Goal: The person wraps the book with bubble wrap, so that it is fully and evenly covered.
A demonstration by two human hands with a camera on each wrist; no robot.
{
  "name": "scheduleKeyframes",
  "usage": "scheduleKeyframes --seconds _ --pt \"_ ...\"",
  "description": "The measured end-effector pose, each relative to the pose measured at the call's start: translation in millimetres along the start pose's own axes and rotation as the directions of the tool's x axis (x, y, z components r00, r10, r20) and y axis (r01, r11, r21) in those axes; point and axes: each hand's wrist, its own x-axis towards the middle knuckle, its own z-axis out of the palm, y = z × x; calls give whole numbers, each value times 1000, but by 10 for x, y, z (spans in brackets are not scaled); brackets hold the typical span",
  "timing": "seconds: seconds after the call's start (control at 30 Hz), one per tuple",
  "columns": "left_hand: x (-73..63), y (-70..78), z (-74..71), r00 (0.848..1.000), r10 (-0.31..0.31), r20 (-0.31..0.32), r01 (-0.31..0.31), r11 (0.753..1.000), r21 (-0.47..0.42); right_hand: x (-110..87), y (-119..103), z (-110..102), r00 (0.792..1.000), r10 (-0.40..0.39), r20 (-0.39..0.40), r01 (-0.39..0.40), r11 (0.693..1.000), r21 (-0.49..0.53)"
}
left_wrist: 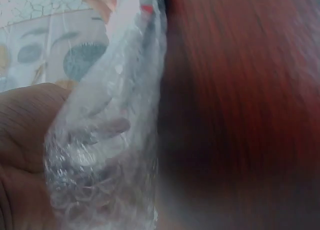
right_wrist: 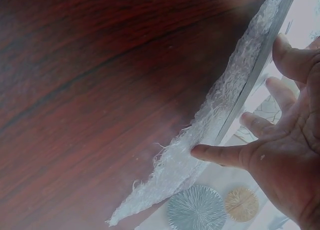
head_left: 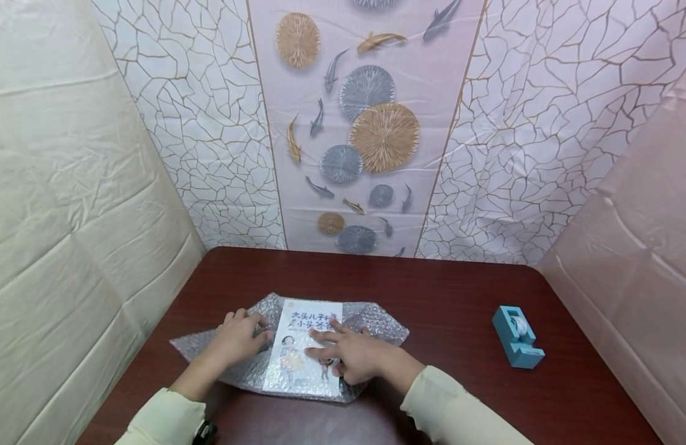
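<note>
Hands: R splayed on book, L loose on bubble wrap

The left forearm and right forearm slant inward toward each other. The left hand lies back upward with its fingers bent; the right hand, also back upward, spreads its fingers apart, nearly straight.

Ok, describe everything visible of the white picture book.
The rectangular white picture book lies flat, front cover up, amid clear plastic bubble wrap on the dark red-brown table. Blue Chinese lettering tops its papery cover, cartoon figures below. The right hand, fingers spread, lies over its right side; whether wrap covers it is unclear.
</note>
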Motion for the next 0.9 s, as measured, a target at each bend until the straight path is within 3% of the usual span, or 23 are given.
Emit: scheduleKeyframes --seconds 0.23,0.4,0.67,0.9 --pt "-7 -99 -46 995 -97 24 95 993 65 -16 9 -4 1000 3 6 -3 1000 19" --pt "-27 -189 -110 986 -164 39 161 985 60 -19 5 -18 1000 -5 3 5 1000 18" --pt "-67 -335 -197 971 -231 57 229 973 38 -8 4 -17 1000 -2 2 2 1000 7" --pt "-81 -415 -238 966 -248 73 244 968 56 -5 13 -10 1000 -5 8 5 1000 16"
